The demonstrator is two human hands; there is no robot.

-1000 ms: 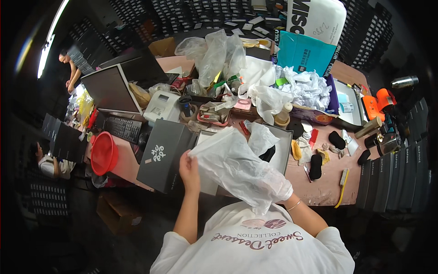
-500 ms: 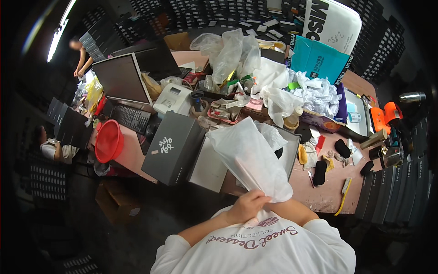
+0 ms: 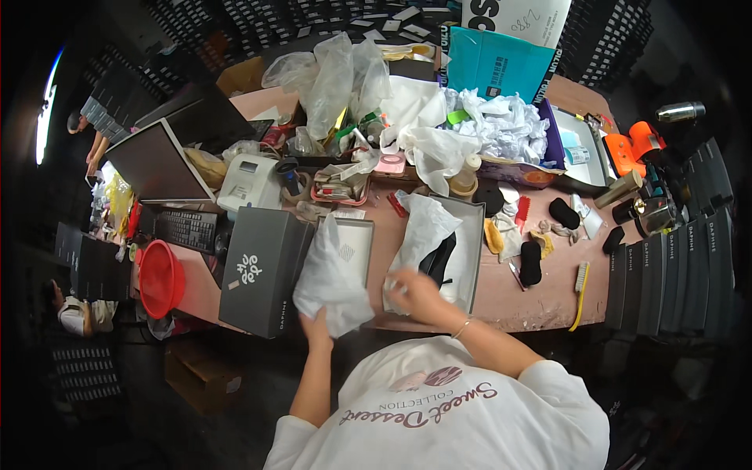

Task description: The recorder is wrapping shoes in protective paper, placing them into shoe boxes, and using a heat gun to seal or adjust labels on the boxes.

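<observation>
My left hand [image 3: 316, 330] grips the lower edge of a translucent white bag [image 3: 333, 282], with its fingers partly behind the film. Whether anything is inside the bag cannot be made out. The bag hangs in front of a shallow white-lined box lid [image 3: 358, 241]. My right hand [image 3: 413, 294], bent and slightly blurred, is over the near left side of an open grey shoebox [image 3: 468, 254]. Beside its fingers, white wrapping paper [image 3: 423, 225] spreads from the box. A black shoe [image 3: 439, 258] lies partly on that paper.
A closed dark grey shoebox [image 3: 262, 270] stands left of the lid, with a red basin [image 3: 160, 278] beyond. Crumpled paper fills a box [image 3: 501, 129] at the back. Black pads and a yellow brush [image 3: 580, 294] lie right; stacked grey boxes [image 3: 674, 274] border the table.
My right arm has come out of the bag and moved to the open shoebox. My left hand has carried the bag left, exposing the black shoe. The view has shifted.
</observation>
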